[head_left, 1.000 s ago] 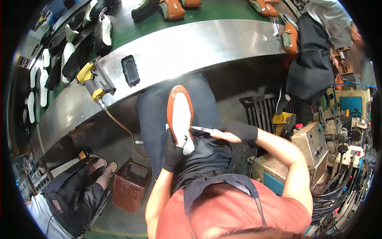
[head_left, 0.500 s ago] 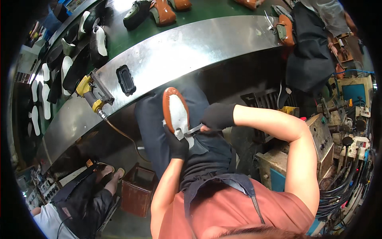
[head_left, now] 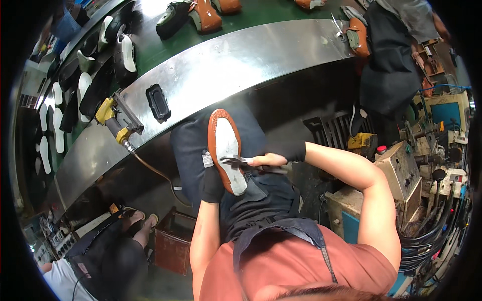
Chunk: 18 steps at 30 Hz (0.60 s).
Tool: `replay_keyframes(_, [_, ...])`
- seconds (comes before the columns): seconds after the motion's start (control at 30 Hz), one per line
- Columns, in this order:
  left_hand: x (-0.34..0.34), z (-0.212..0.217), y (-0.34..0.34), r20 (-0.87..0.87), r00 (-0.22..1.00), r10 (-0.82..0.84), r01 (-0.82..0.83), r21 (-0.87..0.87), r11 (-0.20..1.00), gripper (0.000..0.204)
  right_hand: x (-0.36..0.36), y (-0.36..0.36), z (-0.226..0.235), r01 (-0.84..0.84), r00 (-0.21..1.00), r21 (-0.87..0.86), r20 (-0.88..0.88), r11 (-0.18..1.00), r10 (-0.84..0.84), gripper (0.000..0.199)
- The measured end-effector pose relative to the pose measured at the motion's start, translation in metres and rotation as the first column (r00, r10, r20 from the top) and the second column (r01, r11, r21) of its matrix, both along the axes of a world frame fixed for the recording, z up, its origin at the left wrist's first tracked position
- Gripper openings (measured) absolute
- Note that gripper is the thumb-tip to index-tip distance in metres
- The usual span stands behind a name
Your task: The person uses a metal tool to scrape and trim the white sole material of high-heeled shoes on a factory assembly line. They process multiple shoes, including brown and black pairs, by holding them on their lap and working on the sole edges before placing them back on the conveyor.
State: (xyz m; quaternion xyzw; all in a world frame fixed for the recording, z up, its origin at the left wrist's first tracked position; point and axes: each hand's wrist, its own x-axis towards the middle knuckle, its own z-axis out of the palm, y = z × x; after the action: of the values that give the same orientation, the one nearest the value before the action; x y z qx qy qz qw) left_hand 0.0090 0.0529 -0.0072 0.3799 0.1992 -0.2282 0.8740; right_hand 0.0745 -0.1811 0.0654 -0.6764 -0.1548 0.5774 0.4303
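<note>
A shoe (head_left: 225, 145) lies sole-up on my lap, its upper orange-brown and its insole white. My left hand (head_left: 212, 181), in a black glove, grips the shoe at its near end from the left side. My right hand (head_left: 268, 160), with a black sleeve at the wrist, holds metal pliers (head_left: 237, 160) whose jaws rest on the white insole near the middle of the shoe. I wear a dark apron (head_left: 261, 200) over an orange shirt.
A curved steel bench edge (head_left: 241, 55) runs ahead, with a yellow air tool (head_left: 116, 123) and a black pad (head_left: 158, 102) on it. Several shoes and white insoles lie on the green belt (head_left: 150, 40) beyond. Another person sits at lower left (head_left: 108, 251). Machines and cables stand at right (head_left: 427, 165).
The shoe has shifted a little on my lap and my right hand with the pliers has moved onto the insole near the shoe's middle. My view has drifted slightly.
</note>
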Motion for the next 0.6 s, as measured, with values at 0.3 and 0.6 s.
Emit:
replay_keyframes(0.3, [0.005, -0.030, -0.018, 0.496, 0.868, -0.009, -0.257, 0.465, 0.847, 0.044, -0.007, -0.005, 0.028, -0.061, 0.094, -0.272, 0.957, 0.961, 0.276, 0.045])
replay_keyframes(0.6, [-0.008, -0.023, 0.009, 0.375, 0.831, -0.411, 0.098, 0.628, 0.772, 0.076, -0.007, 0.014, 0.017, -0.178, 0.494, 0.051, 0.868, 0.983, 0.045, 0.048])
